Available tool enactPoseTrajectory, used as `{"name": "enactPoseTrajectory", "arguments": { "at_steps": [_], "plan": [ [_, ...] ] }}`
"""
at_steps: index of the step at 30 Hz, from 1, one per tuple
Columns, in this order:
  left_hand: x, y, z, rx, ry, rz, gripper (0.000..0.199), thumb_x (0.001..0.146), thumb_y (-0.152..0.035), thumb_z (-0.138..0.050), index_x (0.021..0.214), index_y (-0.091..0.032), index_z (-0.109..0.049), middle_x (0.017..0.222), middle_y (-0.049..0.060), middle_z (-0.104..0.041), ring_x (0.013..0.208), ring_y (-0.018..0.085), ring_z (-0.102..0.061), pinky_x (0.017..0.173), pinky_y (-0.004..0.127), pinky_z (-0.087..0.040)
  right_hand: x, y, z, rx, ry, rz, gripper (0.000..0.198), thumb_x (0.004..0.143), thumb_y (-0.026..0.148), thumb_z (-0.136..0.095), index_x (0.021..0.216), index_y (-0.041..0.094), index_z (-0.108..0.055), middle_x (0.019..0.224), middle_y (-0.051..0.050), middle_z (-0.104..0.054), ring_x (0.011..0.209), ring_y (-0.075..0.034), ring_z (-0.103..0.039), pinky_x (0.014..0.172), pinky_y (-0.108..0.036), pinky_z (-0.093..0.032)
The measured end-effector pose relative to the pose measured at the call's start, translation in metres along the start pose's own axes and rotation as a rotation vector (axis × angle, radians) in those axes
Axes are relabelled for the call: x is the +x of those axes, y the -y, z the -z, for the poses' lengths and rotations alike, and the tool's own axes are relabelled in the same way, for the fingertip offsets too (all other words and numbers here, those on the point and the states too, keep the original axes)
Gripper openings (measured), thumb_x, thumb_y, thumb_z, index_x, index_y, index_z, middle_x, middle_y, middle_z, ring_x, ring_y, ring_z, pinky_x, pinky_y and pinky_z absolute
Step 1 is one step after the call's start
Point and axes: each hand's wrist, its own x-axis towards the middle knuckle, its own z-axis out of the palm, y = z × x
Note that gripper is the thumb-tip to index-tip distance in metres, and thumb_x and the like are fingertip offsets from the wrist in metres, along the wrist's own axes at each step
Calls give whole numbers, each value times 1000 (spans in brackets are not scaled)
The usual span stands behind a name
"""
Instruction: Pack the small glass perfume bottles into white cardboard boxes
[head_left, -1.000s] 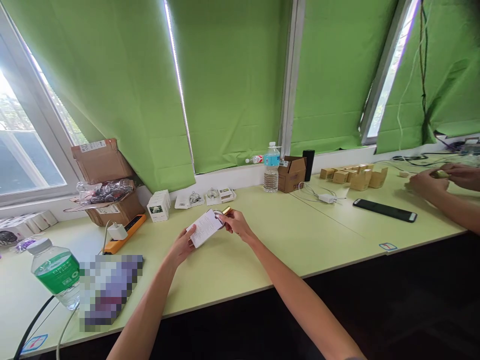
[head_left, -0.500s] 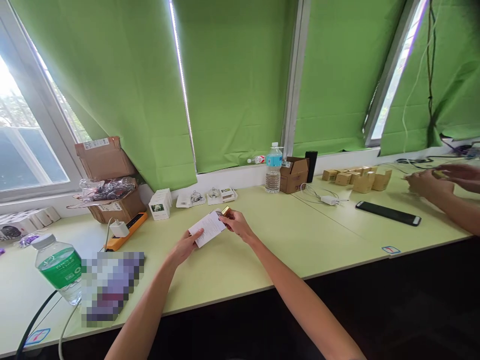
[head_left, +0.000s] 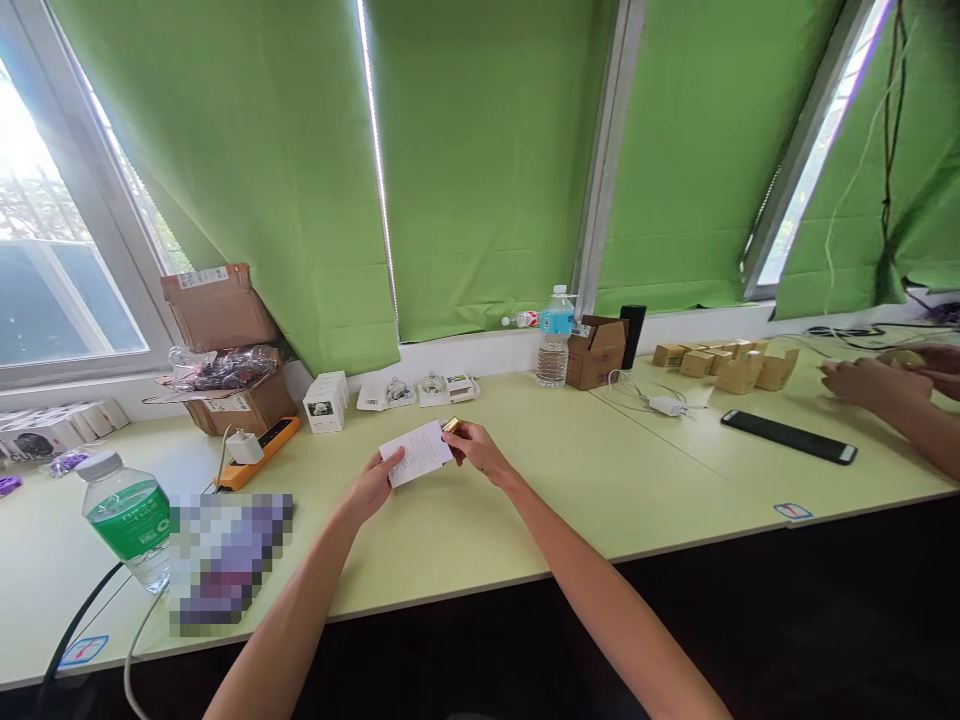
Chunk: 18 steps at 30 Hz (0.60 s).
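My left hand (head_left: 373, 486) is closed on a white card or small flat box (head_left: 416, 455) with fine print on its face, the thumb lying on top. At its right edge, my right hand (head_left: 478, 450) pinches a small shiny gold-coloured object (head_left: 451, 425), whose exact kind I cannot make out. The fingers of my right hand are close against the card, and part of the gold object is hidden by them. Both hands are just above the table (head_left: 480, 530). Behind them lie opened white packs with clear plastic (head_left: 397, 392) and a row of small white boxes (head_left: 325, 402).
On the left stand a green-labelled bottle (head_left: 135, 520), an orange power strip (head_left: 262, 455) and cardboard boxes (head_left: 240, 405). A blue-labelled bottle (head_left: 555, 335), a carton (head_left: 596, 352), a black phone (head_left: 787, 436) and small brown boxes (head_left: 739, 372) are on the right, near another person's hands (head_left: 874, 385).
The view has shifted slightly. The card has turned a little flatter, and the gold-coloured object stays in my right hand at its edge.
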Motion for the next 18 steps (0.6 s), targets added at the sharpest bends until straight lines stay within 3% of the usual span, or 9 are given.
{"name": "enactPoseTrajectory", "arguments": {
  "at_steps": [4,18],
  "plan": [
    [1,-2,1,-21,-47,9,36,79,-24,-66,113,-11,-61,112,14,-66,105,24,-62,98,35,-46,-2,3,0,31,21,7,29,73,38,-64,94,17,-61,70,0,-60,57,-11,-54,49,-22,-47],
    [0,-6,0,-47,-76,89,32,80,-24,-65,109,-10,-63,106,14,-69,103,26,-63,97,35,-47,-3,7,4,97,80,-74,22,69,32,-69,80,15,-62,68,-2,-64,62,-15,-61,55,-27,-51]
  ]
}}
